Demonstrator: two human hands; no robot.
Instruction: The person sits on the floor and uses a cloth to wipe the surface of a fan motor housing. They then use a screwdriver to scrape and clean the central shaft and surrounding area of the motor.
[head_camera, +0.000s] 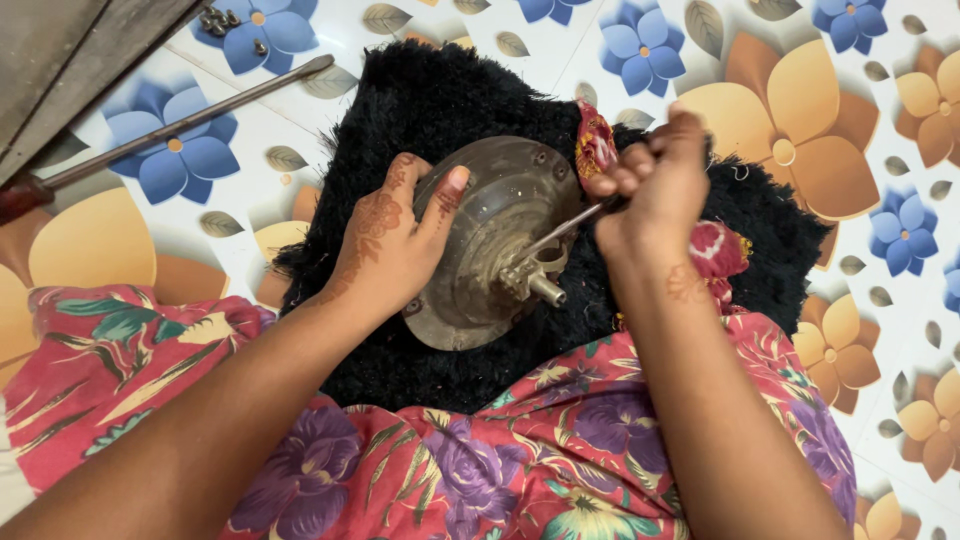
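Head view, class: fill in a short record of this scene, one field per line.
Left hand: braces the round, tarnished metal motor housing
Right hand: grips a thin metal tool, its tip at the housing's central shaft
Underneath: black shaggy mat
Floor: flower-patterned tiles
Upper left: long metal rod, small screws

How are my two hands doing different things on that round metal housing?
The left hand lies open, palm and thumb pressed on the round metal housing; the right hand is a closed fist above it. The left hand holds no tool; the right hand grips a thin metal tool reaching the hub. Both show henna patterns.
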